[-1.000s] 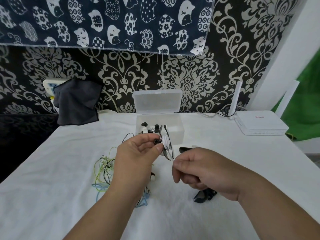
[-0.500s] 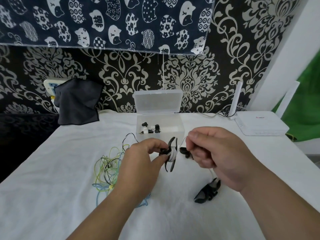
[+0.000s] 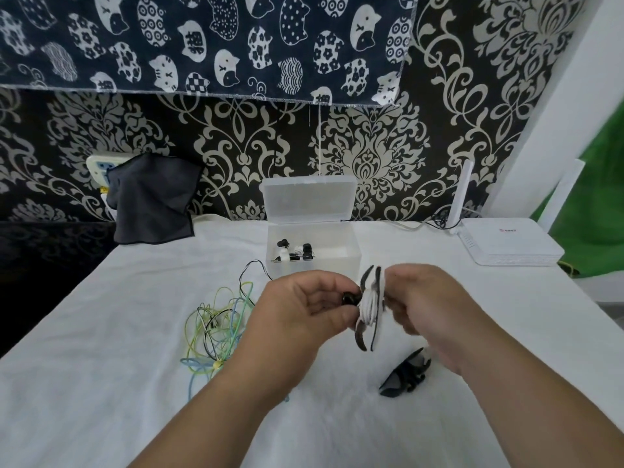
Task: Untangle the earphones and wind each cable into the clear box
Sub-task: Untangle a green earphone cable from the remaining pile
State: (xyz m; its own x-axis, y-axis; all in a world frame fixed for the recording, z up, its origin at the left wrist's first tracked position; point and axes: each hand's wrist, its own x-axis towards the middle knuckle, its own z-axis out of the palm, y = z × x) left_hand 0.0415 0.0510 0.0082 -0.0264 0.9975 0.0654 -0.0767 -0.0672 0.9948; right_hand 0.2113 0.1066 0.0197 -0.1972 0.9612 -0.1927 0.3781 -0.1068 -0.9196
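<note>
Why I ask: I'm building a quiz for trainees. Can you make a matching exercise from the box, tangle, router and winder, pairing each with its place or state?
1 box
2 tangle
3 router
4 winder

a held between left hand and right hand
b open, earbuds inside
c loose on the table, left side
d far right, at the back

Pairs: 1-b, 2-c, 3-d, 4-a

L hand (image 3: 304,310), R hand (image 3: 430,307) pinch cable winder (image 3: 370,304); box (image 3: 339,265) behind.
</note>
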